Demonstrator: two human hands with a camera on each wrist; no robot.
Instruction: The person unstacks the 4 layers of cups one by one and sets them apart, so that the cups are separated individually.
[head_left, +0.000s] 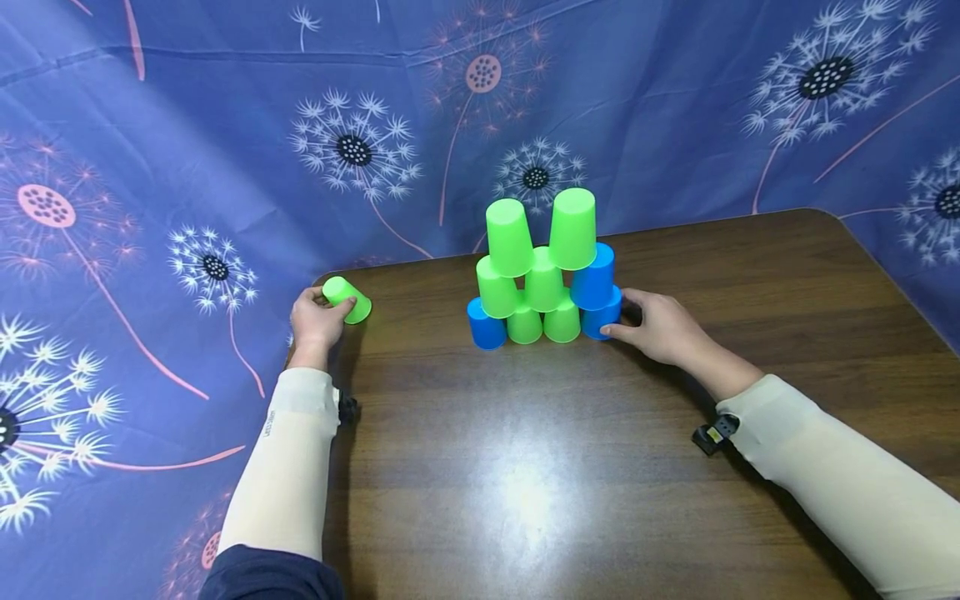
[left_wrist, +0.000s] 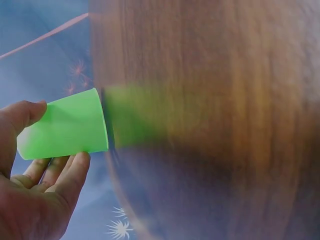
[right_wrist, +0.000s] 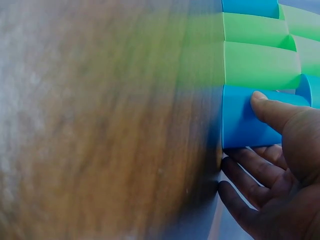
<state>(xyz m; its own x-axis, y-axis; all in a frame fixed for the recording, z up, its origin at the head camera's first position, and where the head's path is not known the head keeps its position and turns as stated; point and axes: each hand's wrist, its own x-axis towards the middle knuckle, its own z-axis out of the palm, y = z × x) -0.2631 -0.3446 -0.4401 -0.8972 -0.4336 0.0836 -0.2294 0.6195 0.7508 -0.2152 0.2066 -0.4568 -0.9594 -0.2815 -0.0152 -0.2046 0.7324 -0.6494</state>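
At the table's far left corner, my left hand (head_left: 315, 323) grips a green cup (head_left: 348, 300), its wide rim toward the tabletop. In the left wrist view, the thumb lies on one side of this cup (left_wrist: 65, 127) and the fingers on the other. Whether the rim touches the wood, I cannot tell. Upside-down cups form a stack: two green cups (head_left: 573, 229) on top, a middle row of two green and one blue (head_left: 592, 277), and below them green cups between two blue ones. My right hand (head_left: 660, 327) holds the bottom right blue cup (right_wrist: 250, 117) between thumb and fingers.
The brown wooden table (head_left: 450, 433) reflects a bright light near its middle. A blue dandelion-print cloth (head_left: 247, 150) hangs behind the table and along its left side. The blue cup (head_left: 486, 325) at the bottom left of the stack stands nearest the left hand.
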